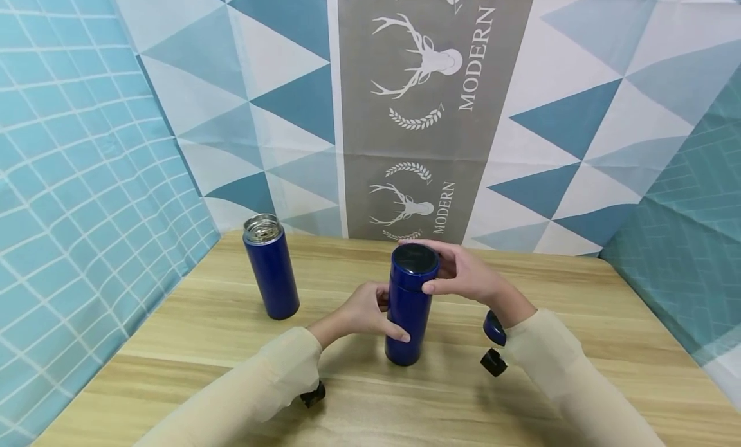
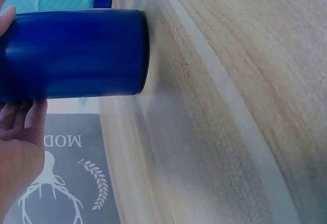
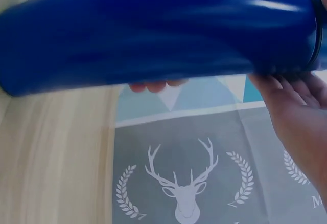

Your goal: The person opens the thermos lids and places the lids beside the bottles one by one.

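A dark blue thermos bottle (image 1: 408, 331) with a black-topped cap (image 1: 415, 259) is held almost upright between both hands. My left hand (image 1: 366, 310) grips its body from the left, thumb across the front. Around the cap and neck curls my right hand (image 1: 466, 274), its thumb at the seam below the cap. In the left wrist view the bottle's base shows right by the wooden tabletop. The right wrist view has the blue body (image 3: 153, 35) across its top, with left-hand fingertips (image 3: 156, 86) showing under it.
A second blue thermos (image 1: 272, 273) stands uncapped at the back left, its steel mouth showing. By the right wrist a loose blue cap (image 1: 494, 328) lies on the wooden table (image 1: 359, 408), partly hidden by the sleeve. Patterned cloth walls (image 1: 417, 125) rise behind and at both sides.
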`<state>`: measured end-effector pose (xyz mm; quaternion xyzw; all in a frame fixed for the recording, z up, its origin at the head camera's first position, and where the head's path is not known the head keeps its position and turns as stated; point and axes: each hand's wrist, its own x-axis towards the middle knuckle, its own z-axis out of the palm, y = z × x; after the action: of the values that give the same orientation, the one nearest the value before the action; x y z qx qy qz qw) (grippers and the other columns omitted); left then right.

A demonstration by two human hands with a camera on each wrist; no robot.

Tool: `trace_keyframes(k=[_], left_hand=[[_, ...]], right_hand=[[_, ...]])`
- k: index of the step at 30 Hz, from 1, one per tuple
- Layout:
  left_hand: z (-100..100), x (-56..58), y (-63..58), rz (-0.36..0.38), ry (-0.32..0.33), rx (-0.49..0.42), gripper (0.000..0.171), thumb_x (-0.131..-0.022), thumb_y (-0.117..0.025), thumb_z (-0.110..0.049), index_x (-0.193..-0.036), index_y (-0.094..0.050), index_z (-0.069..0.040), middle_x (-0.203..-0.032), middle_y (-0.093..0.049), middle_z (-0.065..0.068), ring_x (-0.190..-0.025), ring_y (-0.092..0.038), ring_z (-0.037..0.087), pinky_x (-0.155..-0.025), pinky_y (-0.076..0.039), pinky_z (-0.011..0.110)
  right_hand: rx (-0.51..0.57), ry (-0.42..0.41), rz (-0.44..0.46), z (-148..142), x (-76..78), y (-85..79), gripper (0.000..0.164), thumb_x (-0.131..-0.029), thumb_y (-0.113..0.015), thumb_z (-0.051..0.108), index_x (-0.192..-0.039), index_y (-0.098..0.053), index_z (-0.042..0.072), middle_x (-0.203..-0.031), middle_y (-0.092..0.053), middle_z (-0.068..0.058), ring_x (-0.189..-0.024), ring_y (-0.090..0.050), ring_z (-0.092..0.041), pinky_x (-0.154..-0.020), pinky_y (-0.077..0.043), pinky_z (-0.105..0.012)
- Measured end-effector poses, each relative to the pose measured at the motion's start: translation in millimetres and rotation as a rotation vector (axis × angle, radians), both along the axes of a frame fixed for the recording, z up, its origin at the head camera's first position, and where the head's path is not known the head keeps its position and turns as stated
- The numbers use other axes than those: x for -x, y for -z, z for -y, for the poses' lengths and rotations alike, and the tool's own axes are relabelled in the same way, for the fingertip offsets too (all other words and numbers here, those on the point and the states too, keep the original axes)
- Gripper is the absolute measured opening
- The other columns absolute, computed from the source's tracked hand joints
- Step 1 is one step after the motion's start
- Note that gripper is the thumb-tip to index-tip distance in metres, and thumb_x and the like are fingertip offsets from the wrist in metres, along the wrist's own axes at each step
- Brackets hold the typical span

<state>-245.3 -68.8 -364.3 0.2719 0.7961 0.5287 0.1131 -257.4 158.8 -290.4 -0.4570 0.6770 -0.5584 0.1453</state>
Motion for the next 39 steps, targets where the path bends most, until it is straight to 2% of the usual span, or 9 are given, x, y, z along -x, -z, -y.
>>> trace_keyframes(k=[4, 8, 12, 17, 21, 24, 32, 39], left_hand=[[0.9, -0.3, -0.2, -0.002, -0.005, 0.009, 0.054, -0.062, -0.088, -0.011, -0.111, -0.066, -0.003, -0.106, -0.073, 0.012, -0.094, -0.07, 0.011, -0.089, -0.056, 0.025], [0.9, -0.5, -0.8, -0.004, -0.003, 0.008, 0.054, -0.062, -0.088, -0.01, -0.11, -0.066, -0.002, -0.106, -0.073, 0.012, -0.093, -0.069, 0.01, -0.088, -0.055, 0.024], [1.3, -0.7, -0.9, -0.002, -0.008, 0.016, 0.053, -0.062, -0.088, -0.01, -0.109, -0.066, -0.004, -0.105, -0.074, 0.01, -0.093, -0.069, 0.01, -0.089, -0.055, 0.026], [0.7, -0.3, -0.8, 0.005, -0.018, 0.023, 0.053, -0.061, -0.088, -0.01, -0.11, -0.067, -0.005, -0.106, -0.074, 0.008, -0.094, -0.069, 0.009, -0.09, -0.055, 0.027], [0.3, 0.5, -0.5, 0.004, -0.016, 0.019, 0.053, -0.061, -0.088, -0.011, -0.11, -0.066, -0.005, -0.105, -0.074, 0.009, -0.093, -0.069, 0.009, -0.09, -0.056, 0.027], [0.8, 0.8, -0.3, 0.008, -0.013, 0.014, 0.053, -0.061, -0.088, -0.009, -0.11, -0.066, -0.004, -0.105, -0.074, 0.009, -0.094, -0.069, 0.01, -0.091, -0.055, 0.028], [1.2, 0.6, 0.2, 0.013, -0.003, 0.008, 0.052, -0.062, -0.087, -0.01, -0.11, -0.067, -0.005, -0.106, -0.073, 0.009, -0.094, -0.069, 0.009, -0.09, -0.055, 0.027], [2.2, 0.5, -0.3, 0.01, 0.006, 0.001, 0.053, -0.063, -0.087, -0.009, -0.111, -0.066, -0.005, -0.107, -0.073, 0.009, -0.095, -0.069, 0.01, -0.091, -0.055, 0.028]], right_hand=[[0.042, 0.077, -0.055, 2.8, -9.1, 4.2, 0.076, -0.086, -0.069, 0.007, -0.149, -0.026, -0.003, -0.152, -0.028, -0.031, -0.136, -0.043, -0.037, -0.106, -0.045, -0.024], [0.092, 0.219, -0.093, 6.4, -20.4, 6.1, 0.075, -0.085, -0.072, 0.009, -0.147, -0.031, -0.002, -0.152, -0.032, -0.028, -0.135, -0.046, -0.031, -0.106, -0.045, -0.024], [0.109, 0.33, -0.1, 11.6, -29.8, 5.2, 0.074, -0.082, -0.075, 0.009, -0.145, -0.037, 0.0, -0.15, -0.039, -0.024, -0.13, -0.051, -0.031, -0.103, -0.047, -0.023], [0.091, 0.428, -0.089, 18.6, -36.0, 4.7, 0.07, -0.081, -0.075, 0.007, -0.142, -0.042, 0.001, -0.145, -0.046, -0.023, -0.123, -0.056, -0.04, -0.098, -0.05, -0.022], [0.062, 0.48, -0.098, 20.8, -37.4, 3.6, 0.067, -0.081, -0.075, 0.007, -0.14, -0.045, 0.004, -0.142, -0.051, -0.019, -0.12, -0.058, -0.039, -0.095, -0.051, -0.019], [0.042, 0.479, -0.113, 20.4, -36.3, 2.1, 0.065, -0.081, -0.076, 0.008, -0.139, -0.047, 0.003, -0.139, -0.054, -0.019, -0.117, -0.06, -0.037, -0.094, -0.051, -0.018], [0.024, 0.389, -0.141, 15.3, -29.3, -0.2, 0.063, -0.081, -0.076, 0.007, -0.136, -0.048, 0.0, -0.131, -0.059, -0.024, -0.112, -0.065, -0.026, -0.093, -0.052, -0.019], [0.016, 0.321, -0.127, 11.5, -21.1, -0.2, 0.064, -0.082, -0.074, 0.009, -0.137, -0.044, -0.007, -0.132, -0.054, -0.032, -0.114, -0.062, -0.038, -0.093, -0.052, -0.02]])
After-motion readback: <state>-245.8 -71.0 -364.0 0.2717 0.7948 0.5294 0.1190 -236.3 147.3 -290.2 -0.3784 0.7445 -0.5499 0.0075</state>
